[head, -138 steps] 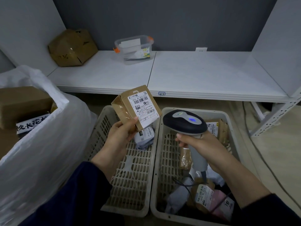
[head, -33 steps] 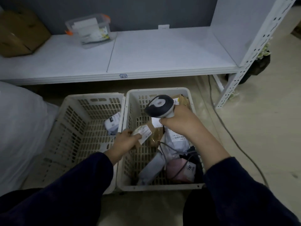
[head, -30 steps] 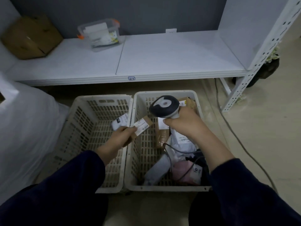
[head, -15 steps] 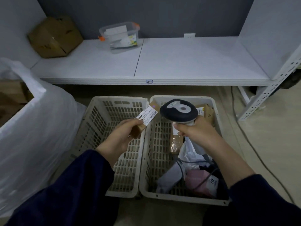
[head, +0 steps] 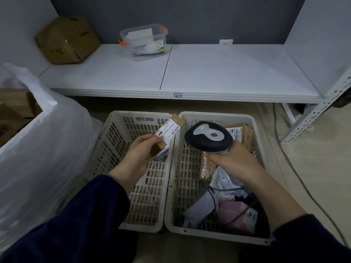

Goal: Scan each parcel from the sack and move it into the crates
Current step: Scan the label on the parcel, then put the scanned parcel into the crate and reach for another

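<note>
The left hand point(head: 139, 151), fingers curled round a small brown parcel point(head: 168, 130), has raised it from low by the right crate point(head: 218, 115) to above the crates' meeting rims, label facing the scanner point(head: 208, 137) clamped in the right hand point(head: 230, 161). A violet spot lies just past the label, so the scan seems under way, maybe off the barcode. The scanner's window faces away; the sack point(head: 47, 149) is cut off at left.

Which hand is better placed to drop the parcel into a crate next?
Left. The left hand grips the parcel above the left crate, beside the right crate, so it need only lower and release. The right hand is full, wrapped round the scanner.
</note>
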